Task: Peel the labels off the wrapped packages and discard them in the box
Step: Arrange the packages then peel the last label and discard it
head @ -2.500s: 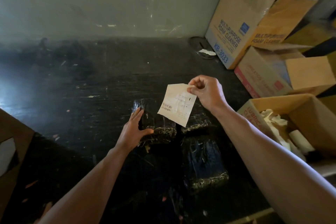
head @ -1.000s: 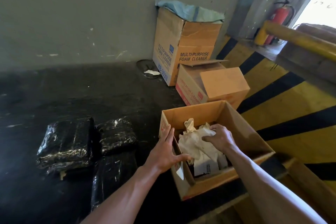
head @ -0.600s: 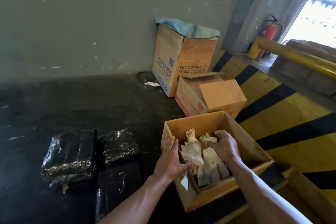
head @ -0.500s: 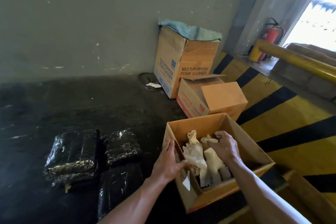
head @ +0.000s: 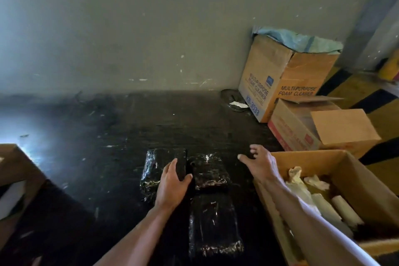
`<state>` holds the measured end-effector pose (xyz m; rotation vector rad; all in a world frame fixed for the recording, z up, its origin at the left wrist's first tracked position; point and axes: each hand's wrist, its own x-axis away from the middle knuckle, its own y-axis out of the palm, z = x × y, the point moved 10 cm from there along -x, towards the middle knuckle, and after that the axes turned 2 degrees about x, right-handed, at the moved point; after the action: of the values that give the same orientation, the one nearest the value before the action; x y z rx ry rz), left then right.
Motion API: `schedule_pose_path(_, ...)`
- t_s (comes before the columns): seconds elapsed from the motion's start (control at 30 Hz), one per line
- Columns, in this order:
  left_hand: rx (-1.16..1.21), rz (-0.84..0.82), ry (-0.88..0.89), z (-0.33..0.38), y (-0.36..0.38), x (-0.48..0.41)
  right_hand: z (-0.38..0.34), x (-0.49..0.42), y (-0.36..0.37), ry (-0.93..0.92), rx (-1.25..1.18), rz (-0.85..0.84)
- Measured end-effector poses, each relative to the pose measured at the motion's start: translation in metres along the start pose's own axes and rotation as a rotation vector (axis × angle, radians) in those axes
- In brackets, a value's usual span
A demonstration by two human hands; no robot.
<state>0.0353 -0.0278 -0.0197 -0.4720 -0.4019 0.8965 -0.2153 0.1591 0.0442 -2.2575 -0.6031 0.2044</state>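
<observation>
The packages (head: 208,171) in front of me are wrapped in glossy, crinkled black plastic film. My box (head: 356,170) is plain matt brown cardboard, holding crumpled pale paper labels (head: 302,190). The floor (head: 108,136) looks dark, scuffed and slightly shiny.

free: dark floor (head: 108,136) left of packages (head: 207,170) | blocked: open box (head: 354,170) right, cartons (head: 280,75) behind it
</observation>
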Motion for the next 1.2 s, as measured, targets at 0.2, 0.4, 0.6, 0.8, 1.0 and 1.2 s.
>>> schedule_pose_path(0.2, 0.023, 0.084, -0.077, -0.055, -0.076, -0.018, -0.055, 0.016, 0.097, -0.037, -0.030, -0.124)
schedule_pose_path(0.4, 0.072, 0.055, -0.162, -0.102, -0.103, -0.036, -0.073, 0.027, 0.175, 0.002, -0.027, -0.241)
schedule_pose_path(0.6, 0.146, -0.104, -0.243, -0.130, -0.076, -0.054, -0.064, 0.040, 0.234, 0.052, 0.028, -0.368)
schedule_pose_path(0.8, 0.135, -0.172, -0.226, -0.138, -0.053, -0.074, -0.048, 0.036, 0.247, 0.092, 0.013, -0.375)
schedule_pose_path(1.0, 0.114, -0.162, -0.199, -0.143, -0.054, -0.091, -0.044, 0.027, 0.256, 0.091, -0.071, -0.419)
schedule_pose_path(1.2, 0.126, -0.129, -0.194, -0.155, -0.058, -0.061, -0.040, 0.055, 0.248, 0.042, -0.107, -0.423)
